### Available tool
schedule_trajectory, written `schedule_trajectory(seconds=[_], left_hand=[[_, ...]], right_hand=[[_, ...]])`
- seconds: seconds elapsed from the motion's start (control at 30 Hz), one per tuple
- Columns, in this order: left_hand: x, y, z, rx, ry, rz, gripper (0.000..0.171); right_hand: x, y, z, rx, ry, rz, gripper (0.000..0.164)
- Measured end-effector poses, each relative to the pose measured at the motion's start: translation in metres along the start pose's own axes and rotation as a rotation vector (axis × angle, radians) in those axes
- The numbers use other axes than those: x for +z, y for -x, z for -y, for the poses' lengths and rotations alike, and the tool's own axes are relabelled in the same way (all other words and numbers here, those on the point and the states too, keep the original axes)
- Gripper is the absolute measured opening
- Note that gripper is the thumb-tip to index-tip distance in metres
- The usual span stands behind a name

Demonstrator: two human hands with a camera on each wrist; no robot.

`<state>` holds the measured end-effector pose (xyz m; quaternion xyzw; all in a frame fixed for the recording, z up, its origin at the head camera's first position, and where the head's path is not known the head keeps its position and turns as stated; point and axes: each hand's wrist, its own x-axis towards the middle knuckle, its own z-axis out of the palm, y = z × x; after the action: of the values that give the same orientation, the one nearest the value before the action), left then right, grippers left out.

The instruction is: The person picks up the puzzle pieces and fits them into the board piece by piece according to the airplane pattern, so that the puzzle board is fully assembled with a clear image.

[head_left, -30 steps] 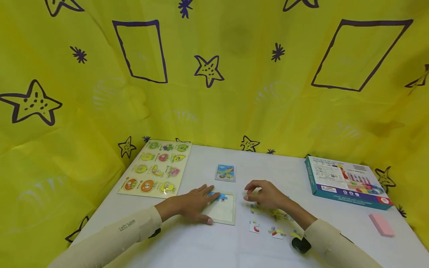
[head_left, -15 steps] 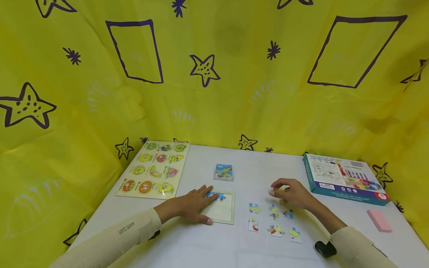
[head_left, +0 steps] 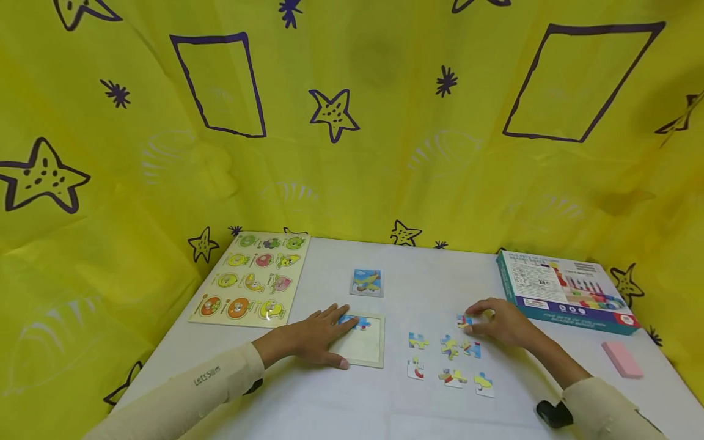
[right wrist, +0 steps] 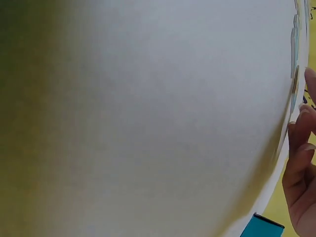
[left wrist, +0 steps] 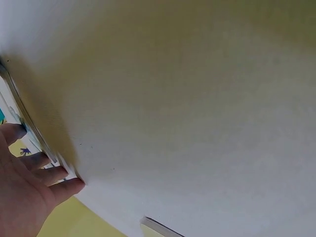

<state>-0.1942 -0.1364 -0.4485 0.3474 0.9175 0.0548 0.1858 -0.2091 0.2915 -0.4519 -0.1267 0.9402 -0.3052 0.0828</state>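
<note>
My left hand (head_left: 321, 336) lies with spread fingers over the left part of a small puzzle tray (head_left: 365, 354), the thumb near its lower left corner. Blue puzzle pieces (head_left: 361, 324) fill part of the tray's top row, partly under the fingers. In the left wrist view the fingertips reach the tray's edge. To the right, my right hand (head_left: 497, 324) pinches a blue, red and yellow puzzle piece (head_left: 463, 321) at its right side between thumb and forefinger. Several loose puzzle pieces (head_left: 450, 347) lie in rows just below that hand.
A small airplane picture card (head_left: 367, 283) lies behind the tray. A fruit puzzle board (head_left: 253, 278) is at the back left. At the right are a teal and white box (head_left: 566, 293) and a pink block (head_left: 623, 359). A yellow curtain (head_left: 352, 183) rises behind the table.
My right hand has moved rightward over the loose pieces, then its fingertips have come down on the uppermost one. My left hand stays on the tray.
</note>
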Motion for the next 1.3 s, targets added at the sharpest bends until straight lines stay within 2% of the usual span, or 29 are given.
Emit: schedule_trajectory(seconds=[0.4,0.63,0.8,1.03,1.3], left_hand=[[-0.001,0.001,-0.001,-0.012,0.013,0.004,0.095],[0.000,0.000,0.000,-0.014,0.006,0.005,0.095],[0.000,0.000,0.000,-0.017,0.017,0.004,0.095],[0.000,0.000,0.000,-0.020,0.021,0.007,0.095],[-0.001,0.001,-0.002,-0.017,0.024,0.002,0.094]], right_hand=[[0.003,0.000,0.001,0.033,0.016,0.009,0.036],[0.002,-0.002,0.003,0.009,0.030,0.023,0.031],[0.004,-0.002,0.004,0.000,-0.053,0.053,0.031],[0.009,-0.002,0.008,-0.077,-0.158,0.069,0.022],[0.013,-0.008,0.031,-0.102,-0.273,0.086,0.029]])
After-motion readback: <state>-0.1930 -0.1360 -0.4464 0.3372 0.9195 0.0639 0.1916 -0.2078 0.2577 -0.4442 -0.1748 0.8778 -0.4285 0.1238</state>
